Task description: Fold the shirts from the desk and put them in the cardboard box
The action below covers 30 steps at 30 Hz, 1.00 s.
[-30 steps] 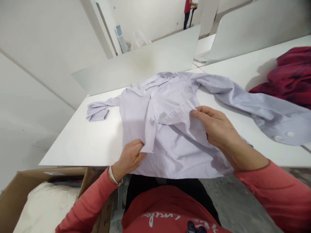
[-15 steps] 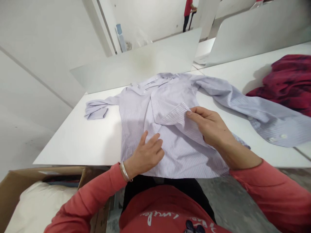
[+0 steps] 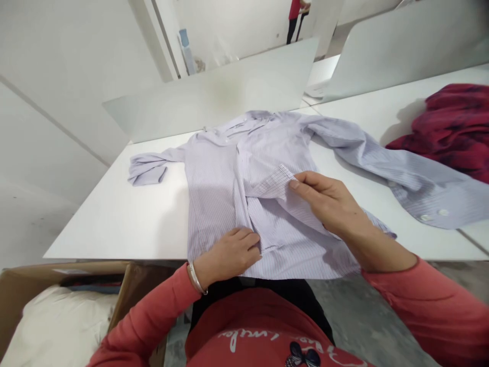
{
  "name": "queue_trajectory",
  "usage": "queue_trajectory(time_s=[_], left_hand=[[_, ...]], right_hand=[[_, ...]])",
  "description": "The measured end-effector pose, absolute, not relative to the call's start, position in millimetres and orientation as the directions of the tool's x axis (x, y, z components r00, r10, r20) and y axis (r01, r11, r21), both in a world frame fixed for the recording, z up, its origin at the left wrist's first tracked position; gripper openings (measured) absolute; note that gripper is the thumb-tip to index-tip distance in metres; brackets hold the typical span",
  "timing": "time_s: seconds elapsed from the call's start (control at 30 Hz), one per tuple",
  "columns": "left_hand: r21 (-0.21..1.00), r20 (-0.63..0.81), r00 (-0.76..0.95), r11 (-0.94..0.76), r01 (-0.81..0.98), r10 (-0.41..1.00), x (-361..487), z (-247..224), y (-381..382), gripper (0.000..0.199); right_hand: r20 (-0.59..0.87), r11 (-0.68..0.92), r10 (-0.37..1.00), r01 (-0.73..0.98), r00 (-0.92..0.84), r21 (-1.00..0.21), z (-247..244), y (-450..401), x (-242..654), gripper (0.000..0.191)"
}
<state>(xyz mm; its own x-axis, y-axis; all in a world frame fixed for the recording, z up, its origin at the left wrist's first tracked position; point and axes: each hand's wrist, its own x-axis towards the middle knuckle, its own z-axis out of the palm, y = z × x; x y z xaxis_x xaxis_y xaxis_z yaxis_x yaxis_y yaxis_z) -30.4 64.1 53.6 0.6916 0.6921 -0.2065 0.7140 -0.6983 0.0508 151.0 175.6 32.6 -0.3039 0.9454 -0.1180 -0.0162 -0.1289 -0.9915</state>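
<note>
A pale lilac striped shirt (image 3: pixel 212 188) lies spread on the white table, its collar towards the far side and its hem over the near edge. My right hand (image 3: pixel 328 204) pinches a front flap of it between thumb and fingers, holding the corner raised and folded back. Lower down, my left hand (image 3: pixel 231 255) is closed on the other front edge near the hem; its thumb and fingertips are partly hidden. One sleeve lies bunched at the left, while the other stretches right, with buttons showing at its cuff.
On the white table (image 3: pixel 95 219), a heap of dark red cloth (image 3: pixel 454 127) lies at the right. Frosted dividers (image 3: pixel 267 71) stand along the back. A cardboard box (image 3: pixel 128 295) holding cream cloth (image 3: pixel 64 326) is below left. Far off, a person (image 3: pixel 293 20) stands.
My left hand has come down onto the shirt's front edge and closed on it, pulling that edge straighter towards me. My right hand keeps its pinch on the flap, nearly still.
</note>
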Motion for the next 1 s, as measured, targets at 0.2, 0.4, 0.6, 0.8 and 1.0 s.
queue_trajectory(time_s=[0.2,0.4,0.6,0.8,1.0], left_hand=[[0.079,-0.243,0.716,-0.723,0.687,0.654,-27,59,65,0.015],[0.181,-0.085,0.555,-0.535,0.826,0.828,-57,60,34,0.034],[0.006,0.036,0.232,-0.233,0.973,0.972,-105,64,-4,0.039],[0.042,0.049,0.253,-0.255,0.966,0.966,-131,58,-7,0.029],[0.064,0.036,0.256,-0.258,0.964,0.966,-133,61,-3,0.023]], right_hand=[[0.169,0.256,0.83,0.095,-0.531,-0.962,38,166,153,0.017],[0.313,0.658,0.368,0.008,-0.875,-0.753,20,146,166,0.02],[0.092,0.313,0.862,0.381,-0.499,-0.87,-9,140,257,0.033],[-0.03,0.135,0.968,0.621,-0.248,-0.772,-40,116,300,0.045],[0.019,0.074,0.996,0.748,-0.082,-0.66,-47,126,272,0.028]])
